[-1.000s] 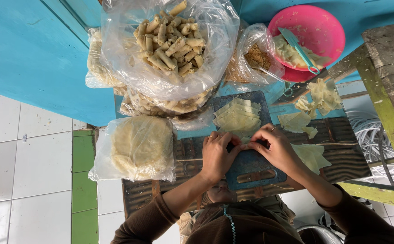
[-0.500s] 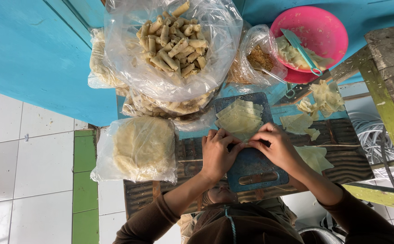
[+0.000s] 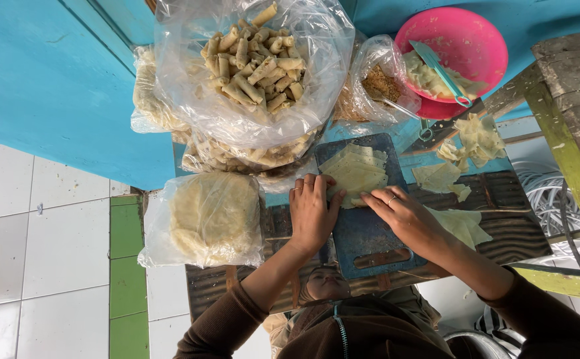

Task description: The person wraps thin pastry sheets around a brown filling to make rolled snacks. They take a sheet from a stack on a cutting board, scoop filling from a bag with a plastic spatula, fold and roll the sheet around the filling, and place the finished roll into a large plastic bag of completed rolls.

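Observation:
A blue cutting board [image 3: 363,233] lies in front of me with a stack of pale thin wrapper sheets [image 3: 356,169] at its far end. My left hand [image 3: 311,211] and my right hand [image 3: 399,213] press together on the near edge of that stack, fingers pinching a wrapper between them. What the fingers enclose is hidden.
A big clear bag of finished rolls [image 3: 253,63] stands at the back. A bagged stack of round wrappers [image 3: 210,216] lies at the left. A small bag of filling [image 3: 379,83], a pink bowl [image 3: 482,40] with a teal tool, and loose wrapper scraps [image 3: 469,143] sit right.
Both hands have stayed on the board and shifted slightly toward the wrapper stack. The view has moved a little.

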The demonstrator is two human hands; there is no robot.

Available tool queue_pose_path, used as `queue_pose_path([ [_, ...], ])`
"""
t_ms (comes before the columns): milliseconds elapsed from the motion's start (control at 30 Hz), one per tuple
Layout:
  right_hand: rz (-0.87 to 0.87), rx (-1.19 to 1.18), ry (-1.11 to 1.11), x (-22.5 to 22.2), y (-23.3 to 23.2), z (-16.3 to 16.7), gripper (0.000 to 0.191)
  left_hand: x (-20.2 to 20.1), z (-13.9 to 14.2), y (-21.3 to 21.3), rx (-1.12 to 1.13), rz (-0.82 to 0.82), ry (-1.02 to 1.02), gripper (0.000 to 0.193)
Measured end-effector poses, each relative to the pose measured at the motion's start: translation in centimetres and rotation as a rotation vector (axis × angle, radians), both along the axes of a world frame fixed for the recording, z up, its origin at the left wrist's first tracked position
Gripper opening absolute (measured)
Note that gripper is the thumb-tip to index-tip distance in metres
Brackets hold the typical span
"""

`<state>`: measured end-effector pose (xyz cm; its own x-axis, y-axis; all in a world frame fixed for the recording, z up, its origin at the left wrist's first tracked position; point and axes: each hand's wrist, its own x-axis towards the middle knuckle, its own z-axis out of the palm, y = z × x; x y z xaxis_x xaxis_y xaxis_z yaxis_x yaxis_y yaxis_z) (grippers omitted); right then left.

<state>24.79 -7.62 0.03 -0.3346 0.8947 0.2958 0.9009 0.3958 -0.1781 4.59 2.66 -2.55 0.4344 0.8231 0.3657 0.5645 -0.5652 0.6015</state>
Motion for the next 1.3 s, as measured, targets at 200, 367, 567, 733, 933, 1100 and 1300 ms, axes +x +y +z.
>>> queue_pose_path([
  [200, -0.028, -0.174, 0.11, 2.6, 1.9, 4.3, 0.049, 0.2, -0.6, 0.1, -0.021, -0.008, -0.016, 0.027],
  [367, -0.118, 0.403, 0.394, 2.3, 5.7, 11.5, 0.028, 0.4, -1.2, 0.1, -0.054, -0.022, -0.011, 0.024],
  [567, 0.095, 0.83, 0.243, -0.6, 17.0, 18.9, 0.023, 0.0, -1.0, 0.3, -0.031, -0.014, -0.091, 0.026],
  [733, -0.075, 0.568, 0.225, 1.4, 15.8, 14.9, 0.011, -0.1, -1.4, 1.0, -0.019, -0.042, -0.078, 0.021],
  [933, -0.578, 0.158, 0.012, 8.4, 12.5, 4.4, 0.011, -0.1, -1.6, 0.9, -0.12, -0.126, -0.206, 0.019],
  [1100, -0.593, 0.017, 0.126, 10.7, 12.4, 0.3, 0.02, -0.6, -0.7, 0.6, -0.255, -0.158, -0.238, 0.038],
  [1300, -0.58, -0.027, 0.213, 10.4, 12.7, 0.1, 0.017, -0.7, -0.2, 0.6, -0.209, -0.142, -0.218, 0.04],
])
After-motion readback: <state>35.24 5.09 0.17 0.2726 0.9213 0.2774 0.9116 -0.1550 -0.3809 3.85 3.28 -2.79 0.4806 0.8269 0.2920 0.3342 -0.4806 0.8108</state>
